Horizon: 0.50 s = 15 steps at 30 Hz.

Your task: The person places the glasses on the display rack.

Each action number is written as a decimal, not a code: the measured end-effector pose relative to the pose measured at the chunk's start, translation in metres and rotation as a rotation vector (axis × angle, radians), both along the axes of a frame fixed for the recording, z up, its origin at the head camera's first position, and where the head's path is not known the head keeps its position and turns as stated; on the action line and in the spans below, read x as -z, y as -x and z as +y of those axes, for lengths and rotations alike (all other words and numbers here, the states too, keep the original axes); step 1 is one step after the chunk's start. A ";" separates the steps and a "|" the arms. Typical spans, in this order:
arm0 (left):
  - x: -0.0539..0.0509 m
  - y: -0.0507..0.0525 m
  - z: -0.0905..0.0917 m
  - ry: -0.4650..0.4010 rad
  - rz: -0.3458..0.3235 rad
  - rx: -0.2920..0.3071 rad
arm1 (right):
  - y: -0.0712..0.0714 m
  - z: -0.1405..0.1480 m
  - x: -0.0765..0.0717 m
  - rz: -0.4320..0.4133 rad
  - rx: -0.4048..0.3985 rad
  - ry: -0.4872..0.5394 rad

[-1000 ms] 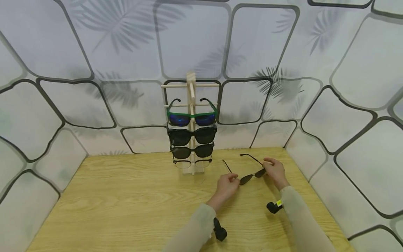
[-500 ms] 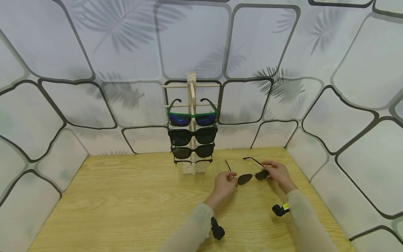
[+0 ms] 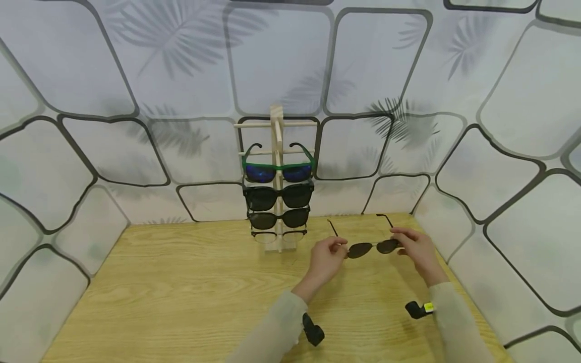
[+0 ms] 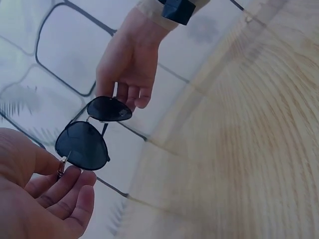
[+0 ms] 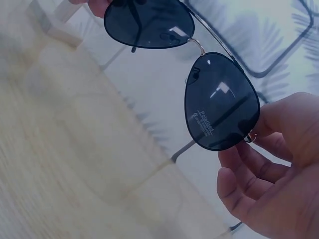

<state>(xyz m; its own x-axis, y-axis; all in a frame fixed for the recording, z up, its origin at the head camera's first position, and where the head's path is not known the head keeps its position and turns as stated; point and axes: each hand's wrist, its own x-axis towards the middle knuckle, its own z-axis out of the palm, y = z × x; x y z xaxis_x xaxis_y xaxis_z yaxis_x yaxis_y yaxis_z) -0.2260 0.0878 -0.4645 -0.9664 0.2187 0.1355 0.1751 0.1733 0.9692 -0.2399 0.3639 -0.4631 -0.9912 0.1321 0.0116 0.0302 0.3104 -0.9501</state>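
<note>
A pair of dark aviator sunglasses [image 3: 360, 250] is held between both hands, lenses toward the person and both temples unfolded away. My left hand [image 3: 326, 258] pinches its left hinge with thumb and fingers; in the left wrist view that hinge [image 4: 62, 166] shows at the fingertips. At the other end my right hand [image 3: 418, 251] pinches the right hinge. White lettering reading "Polarized" marks the right lens [image 5: 222, 102] in the right wrist view. The sunglasses appear lifted off the wooden table, as the left wrist view shows wall behind them.
Left of the hands stands a wooden eyewear rack [image 3: 277, 118]. It carries green-framed sunglasses [image 3: 279, 169], two black pairs [image 3: 279, 196] and thin-rimmed glasses [image 3: 265, 237] at the bottom. The rack's top bar [image 3: 254, 125] is bare. Patterned walls surround the wooden table [image 3: 181, 287].
Both hands have raised the sunglasses, turning the lenses to face the person and levelling them. The right hand has shifted to the right. The rack has not changed.
</note>
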 end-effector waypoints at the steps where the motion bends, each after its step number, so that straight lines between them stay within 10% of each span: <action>1: -0.004 -0.001 0.000 -0.006 0.011 0.000 | -0.002 0.000 -0.004 0.015 0.009 0.005; 15: -0.065 -0.017 -0.006 -0.033 0.153 0.018 | -0.022 -0.011 -0.064 0.229 0.103 0.028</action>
